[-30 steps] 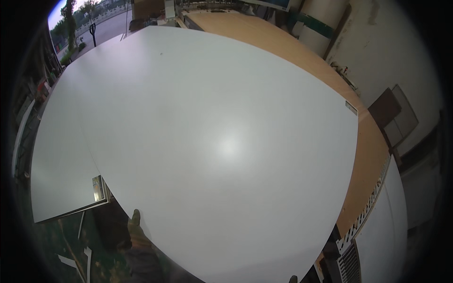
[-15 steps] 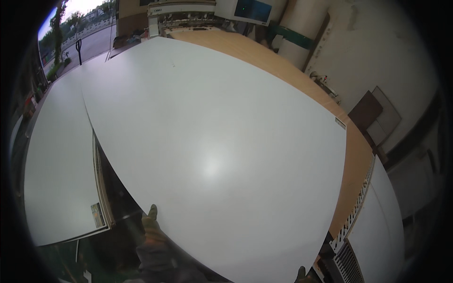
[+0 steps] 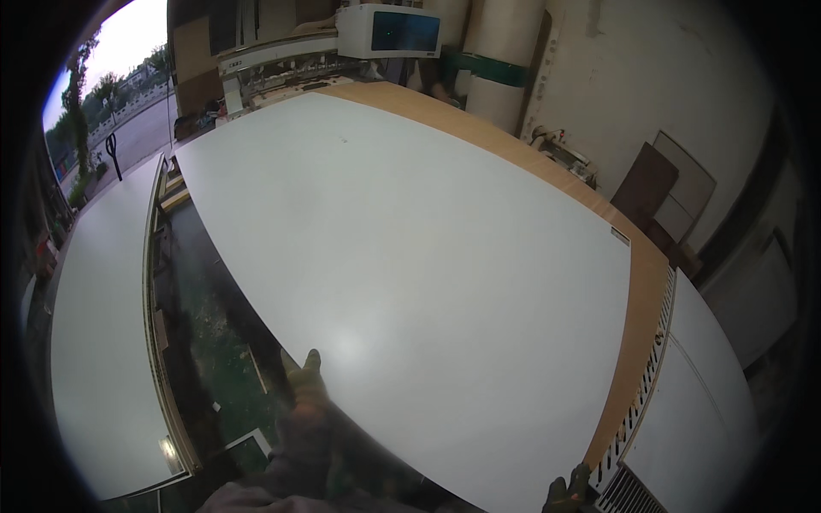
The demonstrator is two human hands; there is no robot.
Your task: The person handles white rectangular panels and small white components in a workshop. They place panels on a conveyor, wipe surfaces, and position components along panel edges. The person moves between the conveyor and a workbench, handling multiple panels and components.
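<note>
A large white panel [image 3: 410,256] fills the middle of the view. Its right part lies over a tan board surface [image 3: 611,410]. At the panel's near left edge my gloved left hand [image 3: 308,383] grips it, thumb on the top face and the other fingers mostly hidden below the edge. By the near right corner my gloved right hand [image 3: 568,491] holds the edge, with fingertips showing and the rest cut off by the frame's lower border.
To the left stands a stack of white panels [image 3: 103,342], with a dark green floor [image 3: 209,316] between. A slatted metal edge [image 3: 637,398] and another white panel [image 3: 701,402] lie right. Behind are a machine gantry [image 3: 282,61], a monitor [image 3: 402,32] and a wall [image 3: 658,68].
The white panel has shifted right, away from the left stack, and the gap with floor has widened. My left hand moved right with it; more of my right hand shows.
</note>
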